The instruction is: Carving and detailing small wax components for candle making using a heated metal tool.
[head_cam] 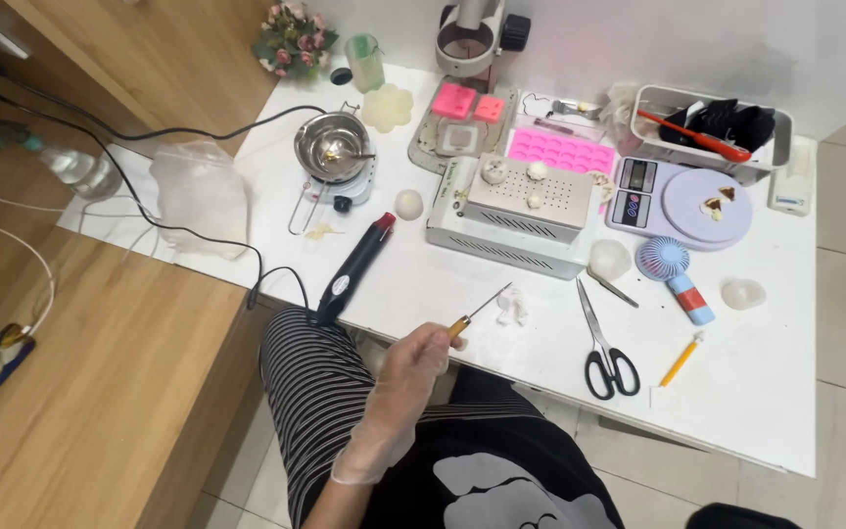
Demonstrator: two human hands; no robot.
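A thin pointed tool (477,313) with a yellow-orange handle and a slim metal tip is pinched in the fingers of one gloved hand (405,377), which is closed on the handle; I cannot tell from this view whether it is the left or the right. The tool hangs just over the near edge of the white tabletop (766,411), its tip aimed at a small white moulded piece (513,310) lying just beyond it. To the left of the hand, a black heat tool (354,269) with a red nose lies slanted across the near edge — its cord trails off to the left. To the right lie black-handled scissors (604,345) and a short yellow pencil (680,360). Further in stands a white box-shaped machine (511,211) with small white pieces on top, a pink silicone mould (560,152) behind it, and lilac kitchen scales (682,201) beside it. Towards the far left corner a small metal pot (333,147) sits on a little stove.
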